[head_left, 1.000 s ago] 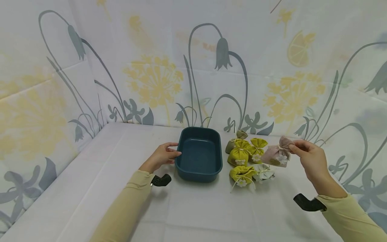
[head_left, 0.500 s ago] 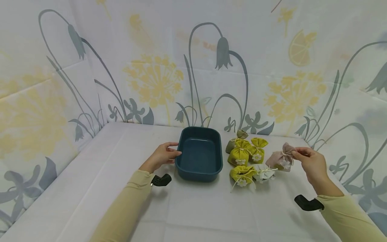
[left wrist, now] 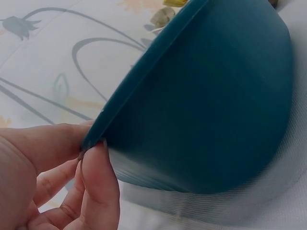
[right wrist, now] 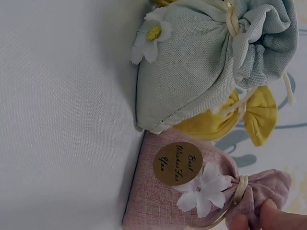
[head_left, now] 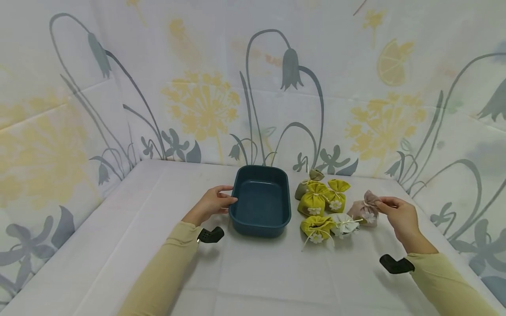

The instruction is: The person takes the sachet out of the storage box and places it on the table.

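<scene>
My left hand (head_left: pixel 213 202) pinches the left rim of a dark blue rectangular basin (head_left: pixel 261 204), thumb and forefinger at its edge in the left wrist view. With thumb and fingers, my right hand (head_left: pixel 400 218) pinches the gathered top of a pink drawstring pouch (head_left: pixel 361 212). A white flower and a round "Best Wishes For You" label show on the pouch in the right wrist view. Right beside it sits a pale grey-green pouch (right wrist: pixel 192 62), also bearing a flower. Farther left are a yellow pouch (head_left: pixel 317 229), two more yellow ones and an olive pouch (head_left: pixel 301 190).
A white cloth (head_left: pixel 272 281) covers the table. Behind it and at both sides hangs a flower-printed curtain (head_left: pixel 205 52). The pouches stand in a close group just right of the basin. Black wrist cameras (head_left: pixel 211 235) sit at both sleeves.
My right hand has lowered the pink pouch from above the table down beside the pale pouch, its bottom now on the cloth. The left hand and basin have stayed put.
</scene>
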A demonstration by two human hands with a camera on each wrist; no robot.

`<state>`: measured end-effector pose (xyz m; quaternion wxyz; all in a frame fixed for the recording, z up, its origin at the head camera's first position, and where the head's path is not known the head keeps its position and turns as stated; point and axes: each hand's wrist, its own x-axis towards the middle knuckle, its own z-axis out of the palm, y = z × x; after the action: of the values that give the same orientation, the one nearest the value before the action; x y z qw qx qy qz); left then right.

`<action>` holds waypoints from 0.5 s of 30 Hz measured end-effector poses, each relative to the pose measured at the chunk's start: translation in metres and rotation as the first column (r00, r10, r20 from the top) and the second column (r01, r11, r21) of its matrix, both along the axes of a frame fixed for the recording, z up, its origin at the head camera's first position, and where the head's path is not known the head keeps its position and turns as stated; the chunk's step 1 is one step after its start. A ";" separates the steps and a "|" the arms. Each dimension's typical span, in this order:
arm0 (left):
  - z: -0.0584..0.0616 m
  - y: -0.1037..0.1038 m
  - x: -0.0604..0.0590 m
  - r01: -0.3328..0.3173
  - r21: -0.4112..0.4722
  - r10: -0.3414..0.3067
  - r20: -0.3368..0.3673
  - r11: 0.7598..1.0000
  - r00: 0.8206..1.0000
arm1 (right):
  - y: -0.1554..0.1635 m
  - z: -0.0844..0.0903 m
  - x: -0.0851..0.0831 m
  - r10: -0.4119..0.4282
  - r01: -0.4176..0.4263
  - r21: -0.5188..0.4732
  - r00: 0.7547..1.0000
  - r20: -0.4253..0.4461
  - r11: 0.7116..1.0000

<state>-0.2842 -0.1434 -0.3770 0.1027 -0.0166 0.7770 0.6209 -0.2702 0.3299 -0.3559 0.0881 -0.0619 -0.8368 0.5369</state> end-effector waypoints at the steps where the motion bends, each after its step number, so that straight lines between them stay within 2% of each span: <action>1: 0.000 0.000 0.000 -0.001 0.000 0.001 -0.001 1.000 1.000 | 0.001 0.000 0.000 0.005 -0.005 0.003 1.000 0.006 1.000; 8: -0.001 0.005 0.002 -0.028 -0.044 0.027 -0.027 0.999 0.999 | 0.006 -0.002 0.000 -0.004 0.003 0.052 1.000 0.026 0.999; 15: -0.008 0.008 0.009 -0.073 -0.097 0.069 -0.046 0.993 0.997 | 0.006 -0.004 0.003 -0.023 0.025 -0.033 0.998 0.056 0.999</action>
<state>-0.2756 -0.1355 -0.3852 0.0631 -0.0362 0.8076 0.5852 -0.2670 0.3358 -0.3601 0.0701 -0.0886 -0.8288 0.5480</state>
